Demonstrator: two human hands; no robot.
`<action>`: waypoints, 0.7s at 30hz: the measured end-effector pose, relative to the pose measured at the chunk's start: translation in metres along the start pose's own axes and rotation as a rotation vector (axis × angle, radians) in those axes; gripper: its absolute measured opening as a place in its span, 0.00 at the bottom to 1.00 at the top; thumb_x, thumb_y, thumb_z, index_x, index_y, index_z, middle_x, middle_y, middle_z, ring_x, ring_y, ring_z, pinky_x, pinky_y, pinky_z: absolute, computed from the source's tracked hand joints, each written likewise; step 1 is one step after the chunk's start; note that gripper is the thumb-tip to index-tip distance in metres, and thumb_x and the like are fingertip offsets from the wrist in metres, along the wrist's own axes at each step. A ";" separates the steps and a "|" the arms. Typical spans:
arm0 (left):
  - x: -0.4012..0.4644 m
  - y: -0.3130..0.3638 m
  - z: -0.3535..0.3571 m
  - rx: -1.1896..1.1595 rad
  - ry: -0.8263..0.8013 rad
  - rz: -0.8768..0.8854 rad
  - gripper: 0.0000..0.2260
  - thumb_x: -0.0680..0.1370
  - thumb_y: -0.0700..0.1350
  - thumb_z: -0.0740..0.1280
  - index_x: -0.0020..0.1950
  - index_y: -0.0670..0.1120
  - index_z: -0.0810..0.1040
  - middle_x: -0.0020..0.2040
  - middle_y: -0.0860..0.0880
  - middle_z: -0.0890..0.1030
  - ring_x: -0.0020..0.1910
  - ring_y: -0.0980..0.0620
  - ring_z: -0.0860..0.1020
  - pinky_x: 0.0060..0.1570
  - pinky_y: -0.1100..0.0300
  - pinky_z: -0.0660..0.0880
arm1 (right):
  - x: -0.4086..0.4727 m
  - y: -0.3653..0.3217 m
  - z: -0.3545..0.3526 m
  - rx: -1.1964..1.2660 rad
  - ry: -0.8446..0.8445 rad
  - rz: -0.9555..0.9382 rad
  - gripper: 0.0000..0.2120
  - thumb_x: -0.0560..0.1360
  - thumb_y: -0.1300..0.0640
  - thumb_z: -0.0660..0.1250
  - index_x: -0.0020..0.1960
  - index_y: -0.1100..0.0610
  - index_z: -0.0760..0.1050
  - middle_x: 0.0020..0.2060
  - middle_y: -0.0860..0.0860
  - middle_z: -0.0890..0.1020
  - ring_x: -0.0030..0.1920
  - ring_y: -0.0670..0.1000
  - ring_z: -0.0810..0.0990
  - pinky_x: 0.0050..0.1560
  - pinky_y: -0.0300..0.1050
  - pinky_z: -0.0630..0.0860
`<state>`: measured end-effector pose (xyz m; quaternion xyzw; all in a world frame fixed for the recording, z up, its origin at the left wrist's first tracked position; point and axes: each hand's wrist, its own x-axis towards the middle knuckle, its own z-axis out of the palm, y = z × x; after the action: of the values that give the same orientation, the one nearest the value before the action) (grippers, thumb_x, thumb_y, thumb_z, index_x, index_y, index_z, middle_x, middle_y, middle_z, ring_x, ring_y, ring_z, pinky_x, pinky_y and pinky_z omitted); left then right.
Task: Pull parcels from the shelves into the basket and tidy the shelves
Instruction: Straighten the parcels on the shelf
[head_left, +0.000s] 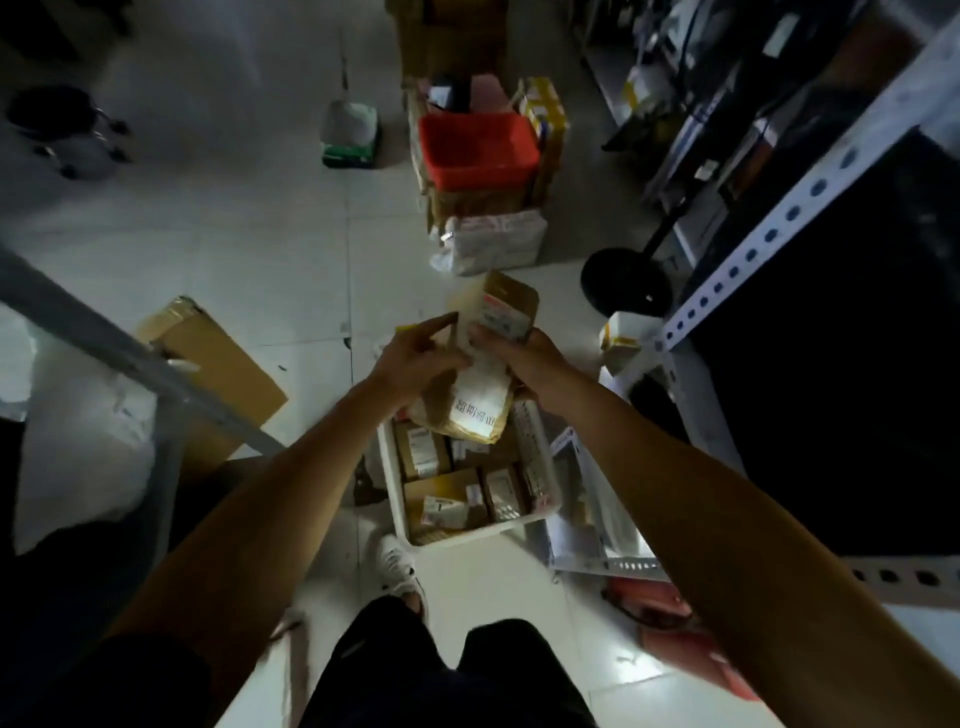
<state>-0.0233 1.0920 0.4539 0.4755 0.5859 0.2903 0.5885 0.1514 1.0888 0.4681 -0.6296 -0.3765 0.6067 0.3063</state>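
Observation:
A white basket (396, 501) stands on the floor in front of my feet, filled with several brown parcels. Above its far end my right hand (519, 358) grips a small brown box (511, 306) with a white label. Below the hands hangs a brown padded envelope (475, 408) with a white label; my left hand (415, 358) touches its top with the forefinger stretched out. Which hand bears the envelope's weight I cannot tell. The metal shelf (769, 239) runs along my right side, its near bay dark.
A flat cardboard box (218, 374) lies on the floor to the left beside a grey rail (104, 338). Ahead stand a red tub (478, 148) on stacked cartons, a white bagged parcel (496, 241) and a black round stand base (626, 280). Red bags (680, 639) lie at lower right.

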 end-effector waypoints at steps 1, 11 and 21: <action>0.013 -0.004 -0.002 0.062 -0.029 -0.001 0.41 0.58 0.59 0.78 0.71 0.57 0.76 0.55 0.47 0.83 0.52 0.49 0.83 0.54 0.54 0.80 | 0.009 0.004 0.001 0.012 0.038 0.034 0.22 0.70 0.44 0.79 0.59 0.52 0.80 0.51 0.54 0.87 0.50 0.55 0.86 0.44 0.49 0.82; 0.074 -0.076 0.037 0.361 -0.338 -0.060 0.34 0.72 0.53 0.78 0.76 0.56 0.69 0.68 0.49 0.75 0.65 0.50 0.74 0.62 0.57 0.74 | 0.054 0.091 -0.012 0.129 0.375 0.387 0.11 0.73 0.48 0.76 0.47 0.52 0.77 0.40 0.49 0.82 0.39 0.46 0.81 0.37 0.40 0.79; 0.110 -0.194 0.039 -0.089 -0.105 -0.793 0.39 0.66 0.55 0.82 0.73 0.56 0.67 0.65 0.46 0.78 0.56 0.42 0.80 0.45 0.46 0.81 | 0.128 0.203 0.016 0.293 0.499 0.618 0.35 0.59 0.37 0.83 0.57 0.55 0.79 0.43 0.50 0.86 0.43 0.51 0.85 0.54 0.59 0.83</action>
<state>-0.0119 1.1091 0.2286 0.2009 0.6798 0.0409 0.7041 0.1536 1.0886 0.2270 -0.7900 0.0059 0.5462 0.2783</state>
